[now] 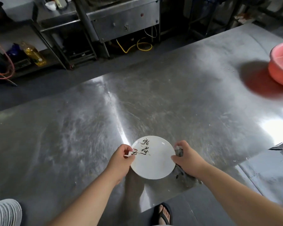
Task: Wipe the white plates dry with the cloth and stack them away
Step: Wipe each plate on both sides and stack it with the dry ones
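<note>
A white plate with black brush characters near its far left rim is held above the front edge of the steel table. My left hand grips the plate's left rim, thumb on top. My right hand holds the right rim together with a grey cloth, which bunches under the palm and hangs down below the plate's right side. No other white plate is in view.
The wide steel table stretches ahead. A pink plastic basin stands at its far right edge. Beyond the table are steel kitchen units, a yellow hose and an oil bottle on the floor. My sandalled foot shows below.
</note>
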